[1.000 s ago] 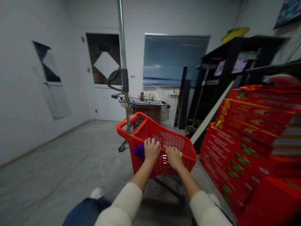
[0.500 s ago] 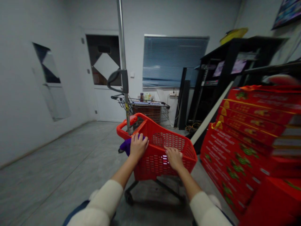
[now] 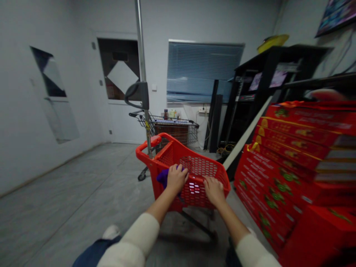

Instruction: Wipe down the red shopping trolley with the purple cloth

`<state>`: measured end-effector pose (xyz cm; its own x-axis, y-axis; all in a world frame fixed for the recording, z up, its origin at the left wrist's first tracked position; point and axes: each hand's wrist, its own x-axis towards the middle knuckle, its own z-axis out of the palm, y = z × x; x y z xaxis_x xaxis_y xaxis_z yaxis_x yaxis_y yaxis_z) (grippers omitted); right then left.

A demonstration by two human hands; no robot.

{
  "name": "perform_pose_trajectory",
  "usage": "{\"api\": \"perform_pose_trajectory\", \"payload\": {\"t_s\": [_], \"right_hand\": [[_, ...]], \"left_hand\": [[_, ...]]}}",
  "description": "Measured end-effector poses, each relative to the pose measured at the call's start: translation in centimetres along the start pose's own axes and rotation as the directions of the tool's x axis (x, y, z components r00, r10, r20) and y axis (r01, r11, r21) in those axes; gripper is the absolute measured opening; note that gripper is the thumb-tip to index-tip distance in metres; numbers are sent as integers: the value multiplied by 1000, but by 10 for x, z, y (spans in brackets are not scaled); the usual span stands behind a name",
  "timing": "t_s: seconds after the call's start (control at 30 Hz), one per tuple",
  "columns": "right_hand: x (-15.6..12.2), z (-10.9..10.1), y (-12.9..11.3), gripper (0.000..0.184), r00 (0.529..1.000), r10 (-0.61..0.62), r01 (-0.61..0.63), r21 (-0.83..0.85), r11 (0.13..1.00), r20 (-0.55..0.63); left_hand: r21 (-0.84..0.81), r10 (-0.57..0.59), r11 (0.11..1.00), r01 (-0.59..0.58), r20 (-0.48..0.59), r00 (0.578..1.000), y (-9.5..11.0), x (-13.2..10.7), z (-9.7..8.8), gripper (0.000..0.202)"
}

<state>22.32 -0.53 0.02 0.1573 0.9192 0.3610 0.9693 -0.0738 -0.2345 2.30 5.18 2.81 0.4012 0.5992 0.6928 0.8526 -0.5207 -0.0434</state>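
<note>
A small red plastic shopping cart (image 3: 169, 152) stands right in front of me on the grey floor. My left hand (image 3: 175, 178) is closed on a purple cloth (image 3: 162, 176) and presses it against the cart's near rim. My right hand (image 3: 214, 190) grips the same rim further right, fingers curled over the edge. Both sleeves are cream-coloured. A metal pole (image 3: 141, 78) rises from the cart's far left corner.
Stacked red cartons (image 3: 292, 148) fill the right side, close to the cart. Behind stands a wire shopping trolley (image 3: 172, 128), with black shelving (image 3: 267, 85) at the back right. A blue window blind (image 3: 203, 70) and a door (image 3: 119, 85) lie ahead. Open grey floor (image 3: 69, 185) spreads to the left.
My left hand with the purple cloth slid right along the rim from the cart's left corner back toward the middle. My right hand shifted slightly right on the rim.
</note>
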Motion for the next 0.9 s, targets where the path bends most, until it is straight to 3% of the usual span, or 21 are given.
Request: {"api": "perform_pose_trajectory", "payload": {"t_s": [0.1, 0.23, 0.33, 0.5, 0.6, 0.73, 0.9], "right_hand": [[-7, -3, 21, 44, 997, -51, 51, 10, 999, 55], [-12, -3, 17, 43, 992, -95, 95, 8, 995, 78], [-14, 0, -1, 41, 998, -54, 55, -12, 998, 41], [-15, 3, -21, 40, 999, -33, 33, -27, 999, 24], [-16, 5, -26, 39, 1000, -15, 15, -57, 998, 10], [-17, 8, -29, 38, 1000, 4, -4, -68, 998, -5], [-16, 12, -34, 38, 1000, 11, -12, -67, 998, -24]], "left_hand": [[-4, 91, 996, -91, 59, 994, -18, 3, -6, 27], [14, -43, 999, 43, -26, 999, -23, 2, -2, 24], [-15, -111, 994, 110, -90, 990, -7, -2, 7, 20], [-84, -75, 994, 70, -62, 995, 32, -8, 25, 18], [-89, -11, 996, 7, -41, 999, 36, -9, 29, 18], [-63, 61, 996, -62, -23, 998, 1, -6, 23, 19], [0, -66, 998, 66, -56, 996, -49, 0, 9, 21]]}}
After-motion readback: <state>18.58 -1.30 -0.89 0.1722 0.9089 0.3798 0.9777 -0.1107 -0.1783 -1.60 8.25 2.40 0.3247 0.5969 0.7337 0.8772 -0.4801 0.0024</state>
